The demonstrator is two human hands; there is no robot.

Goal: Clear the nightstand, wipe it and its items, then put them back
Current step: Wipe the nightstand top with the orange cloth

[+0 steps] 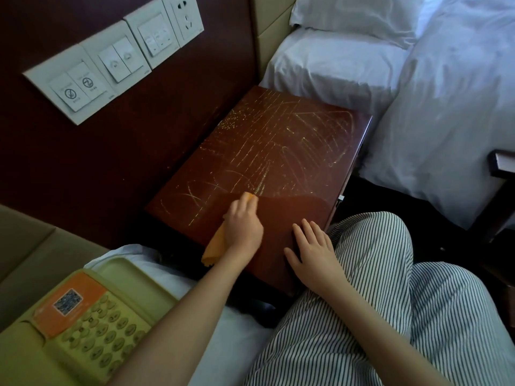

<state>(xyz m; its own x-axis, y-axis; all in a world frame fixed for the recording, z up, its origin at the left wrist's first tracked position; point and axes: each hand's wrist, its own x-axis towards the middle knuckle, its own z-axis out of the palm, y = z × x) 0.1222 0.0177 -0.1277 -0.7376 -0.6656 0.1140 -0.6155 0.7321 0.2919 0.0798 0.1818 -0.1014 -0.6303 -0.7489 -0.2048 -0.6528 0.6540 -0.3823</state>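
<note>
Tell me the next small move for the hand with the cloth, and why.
Probably push the orange cloth forward toward the wall: the left hand grips it near the front of the nightstand, glinting streaks cover the top beyond it, and the right hand rests flat at the edge.

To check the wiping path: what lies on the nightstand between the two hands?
Nothing, by the head view: only bare nightstand top separates the left hand, gripping the orange cloth, from the right hand resting flat on it.
</note>
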